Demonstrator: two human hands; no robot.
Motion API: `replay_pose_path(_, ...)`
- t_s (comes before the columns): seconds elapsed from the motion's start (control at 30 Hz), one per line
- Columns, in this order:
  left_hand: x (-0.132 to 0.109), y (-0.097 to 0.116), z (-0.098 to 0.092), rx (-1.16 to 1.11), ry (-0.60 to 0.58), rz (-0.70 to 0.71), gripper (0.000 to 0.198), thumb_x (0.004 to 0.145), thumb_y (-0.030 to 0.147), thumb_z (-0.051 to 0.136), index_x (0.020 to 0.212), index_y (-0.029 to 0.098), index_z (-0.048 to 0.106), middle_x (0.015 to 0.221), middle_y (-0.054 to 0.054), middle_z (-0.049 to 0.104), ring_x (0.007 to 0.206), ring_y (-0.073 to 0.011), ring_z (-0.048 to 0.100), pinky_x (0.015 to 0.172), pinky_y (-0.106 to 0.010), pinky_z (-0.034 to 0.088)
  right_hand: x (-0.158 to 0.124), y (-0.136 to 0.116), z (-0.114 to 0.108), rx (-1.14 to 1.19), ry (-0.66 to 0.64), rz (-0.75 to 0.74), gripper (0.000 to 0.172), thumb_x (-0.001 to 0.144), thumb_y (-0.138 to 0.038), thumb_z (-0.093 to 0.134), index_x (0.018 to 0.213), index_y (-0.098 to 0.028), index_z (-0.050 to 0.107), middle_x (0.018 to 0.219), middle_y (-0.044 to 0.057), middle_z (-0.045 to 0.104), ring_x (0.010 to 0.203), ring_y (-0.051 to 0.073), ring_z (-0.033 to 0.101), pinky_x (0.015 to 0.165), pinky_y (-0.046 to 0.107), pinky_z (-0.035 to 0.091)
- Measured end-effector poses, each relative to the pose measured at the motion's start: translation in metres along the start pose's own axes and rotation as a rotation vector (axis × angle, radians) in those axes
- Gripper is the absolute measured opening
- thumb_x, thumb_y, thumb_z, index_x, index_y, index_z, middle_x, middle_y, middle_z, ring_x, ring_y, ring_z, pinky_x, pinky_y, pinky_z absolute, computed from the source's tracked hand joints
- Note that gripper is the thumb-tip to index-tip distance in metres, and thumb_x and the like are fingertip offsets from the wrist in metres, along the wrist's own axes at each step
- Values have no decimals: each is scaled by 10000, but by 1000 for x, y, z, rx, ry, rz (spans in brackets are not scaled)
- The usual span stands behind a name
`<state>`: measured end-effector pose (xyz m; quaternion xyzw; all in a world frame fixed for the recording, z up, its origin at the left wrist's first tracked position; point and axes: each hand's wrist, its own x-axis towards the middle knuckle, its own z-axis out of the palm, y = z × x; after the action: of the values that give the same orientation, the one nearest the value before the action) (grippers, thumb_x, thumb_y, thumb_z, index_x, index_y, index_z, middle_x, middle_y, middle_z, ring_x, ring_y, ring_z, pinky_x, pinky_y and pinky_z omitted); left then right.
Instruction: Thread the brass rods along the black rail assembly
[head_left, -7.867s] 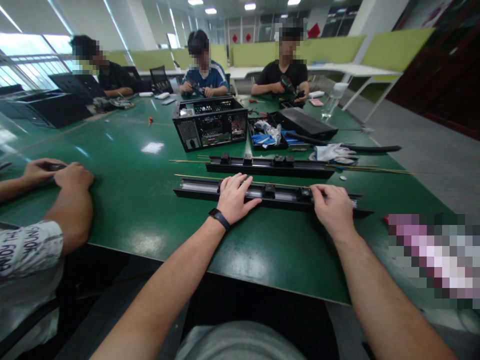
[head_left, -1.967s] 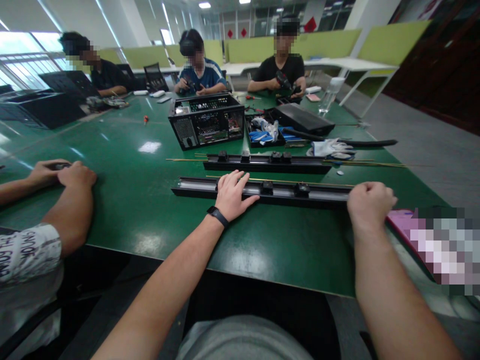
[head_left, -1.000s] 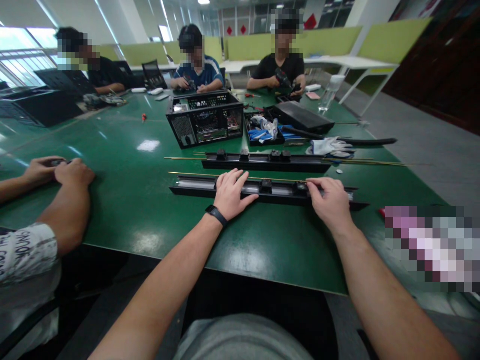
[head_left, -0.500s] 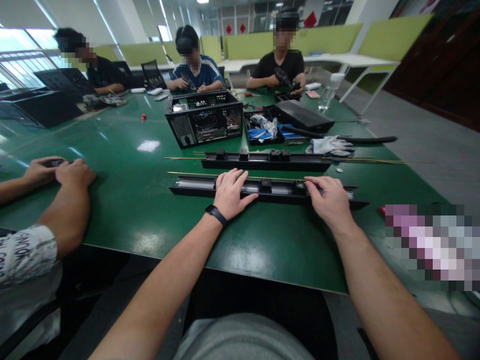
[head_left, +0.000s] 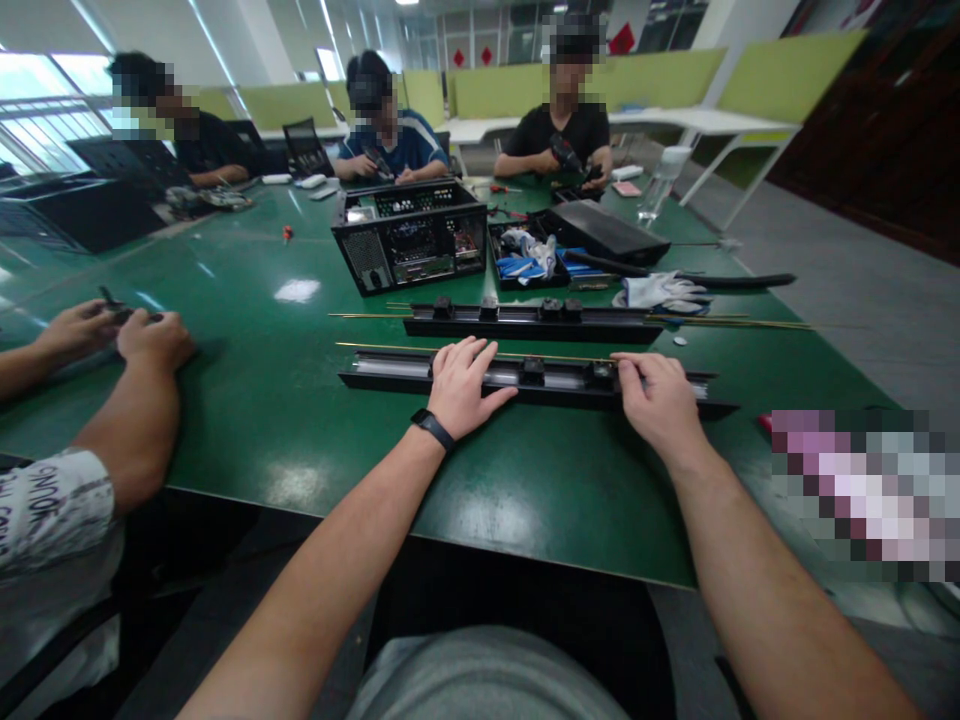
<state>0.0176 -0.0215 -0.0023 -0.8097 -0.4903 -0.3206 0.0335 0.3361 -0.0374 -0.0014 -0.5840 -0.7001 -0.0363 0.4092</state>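
Note:
Across the green table in front of me lies a long black channel-shaped rail (head_left: 390, 382), with a pale strip inside and several small black blocks (head_left: 532, 372) seated along it. My left hand (head_left: 461, 385) rests over the rail left of its middle, fingers spread and nothing gripped. Toward the right end, my right hand (head_left: 658, 398) pinches a thin brass-coloured rod (head_left: 375, 346) that runs along the rail's far edge. Its fingers hide the rod's right part. Just left of those fingertips sits another block (head_left: 600, 374).
Behind lies a second black rail (head_left: 525, 328) with blocks and thin rods. Farther back are an opened computer case (head_left: 420, 245), a tray of blue-white gloves (head_left: 525, 260), a white glove (head_left: 660, 292) and a water bottle (head_left: 660, 190). A co-worker's hands (head_left: 154, 338) are at left.
My right fingertips have shifted very slightly right along the rod. My left hand stays put. At left, the co-worker's hands have turned a small dark part.

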Motion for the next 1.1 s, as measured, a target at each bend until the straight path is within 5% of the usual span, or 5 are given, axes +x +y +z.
replay_pose_path(0.23, 0, 0, -1, -1, 0, -2, 692, 921, 536, 811, 1498, 206, 618, 1536, -172, 638, 1520, -363, 512, 1286, -549, 317, -5, -1, 2, -21, -6, -35, 410, 927, -575, 708, 1133, -223, 752, 1114, 137, 765, 1088, 356, 642, 984, 534, 506)
replay_pose_path(1.1, 0, 0, 0, 1, 1, -7, 693, 917, 532, 813, 1499, 208, 619, 1537, -169, 637, 1515, -363, 515, 1283, -547, 319, -3, -2, 2, 5, 8, 38, 325, 986, -498, 613, 1075, -226, 765, 1067, 137, 785, 1020, 330, 680, 943, 513, 537)
